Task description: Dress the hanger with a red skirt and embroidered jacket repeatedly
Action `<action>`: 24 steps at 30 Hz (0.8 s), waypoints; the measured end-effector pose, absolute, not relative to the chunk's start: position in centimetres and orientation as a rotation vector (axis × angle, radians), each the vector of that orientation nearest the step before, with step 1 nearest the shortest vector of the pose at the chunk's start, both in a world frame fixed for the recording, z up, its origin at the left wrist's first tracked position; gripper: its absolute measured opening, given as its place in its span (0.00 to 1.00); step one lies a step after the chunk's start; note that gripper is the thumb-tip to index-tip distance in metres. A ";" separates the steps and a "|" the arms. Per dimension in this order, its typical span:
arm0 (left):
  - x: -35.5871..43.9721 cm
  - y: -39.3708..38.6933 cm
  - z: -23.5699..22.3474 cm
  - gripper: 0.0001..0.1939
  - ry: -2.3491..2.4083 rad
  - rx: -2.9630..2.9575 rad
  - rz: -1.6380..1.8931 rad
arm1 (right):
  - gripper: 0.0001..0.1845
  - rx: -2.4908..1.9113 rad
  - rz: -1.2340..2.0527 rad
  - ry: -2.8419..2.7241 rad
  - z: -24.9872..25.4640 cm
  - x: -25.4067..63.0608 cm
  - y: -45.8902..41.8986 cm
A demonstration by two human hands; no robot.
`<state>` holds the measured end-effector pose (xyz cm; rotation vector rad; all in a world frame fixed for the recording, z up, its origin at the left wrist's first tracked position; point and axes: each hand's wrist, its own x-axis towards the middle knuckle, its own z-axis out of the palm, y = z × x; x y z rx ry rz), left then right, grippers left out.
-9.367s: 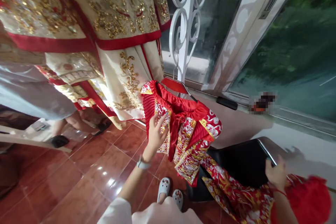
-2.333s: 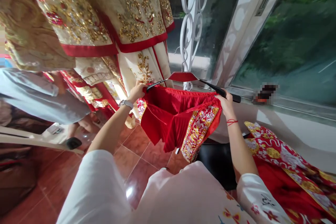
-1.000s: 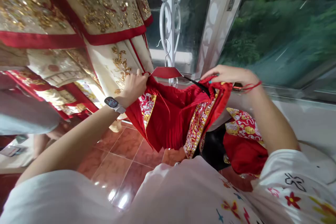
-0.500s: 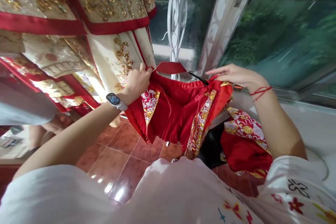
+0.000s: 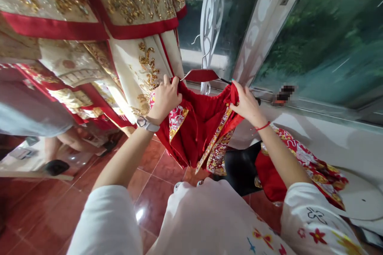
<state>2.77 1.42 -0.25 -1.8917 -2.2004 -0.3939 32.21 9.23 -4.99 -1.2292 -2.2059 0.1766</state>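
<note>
Garment of red fabric is spanning sideways just below the hanger, left hand gripping its left top end, right hand pinching its right.

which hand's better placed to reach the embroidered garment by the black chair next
Probably the right hand: it is nearer that embroidered garment, while the left hand, farther off, holds the red skirt. The right grips the skirt too, so it must let go first.

Fingers on red garment, hanger, probably black chair
</note>
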 end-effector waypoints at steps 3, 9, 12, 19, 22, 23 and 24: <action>3.4 1.4 -1.6 0.28 -2.252 -1.848 -0.590 | 0.44 -1.273 0.039 -2.084 -7.1 31.5 8.7; 5.5 1.1 -5.7 0.35 -2.158 -1.649 -1.074 | 0.30 -1.208 0.001 -1.855 -9.2 32.0 8.1; 6.1 1.3 -7.2 0.35 -2.171 -1.591 -1.184 | 0.24 -1.194 0.111 -1.784 -10.3 31.3 6.2; 7.6 2.0 -9.9 0.28 -2.129 -1.534 -1.281 | 0.30 -1.285 0.064 -1.691 -12.9 29.8 4.3; 10.0 1.8 -12.5 0.24 -2.088 -1.612 -1.317 | 0.34 -1.228 0.124 -1.770 -13.4 31.9 6.3; 11.0 1.9 -13.5 0.23 -2.057 -1.726 -1.336 | 0.34 -1.185 0.170 -1.807 -13.5 32.8 7.0; 12.1 2.2 -14.4 0.23 -2.015 -1.876 -1.362 | 0.35 -1.149 0.206 -1.829 -13.5 33.6 7.6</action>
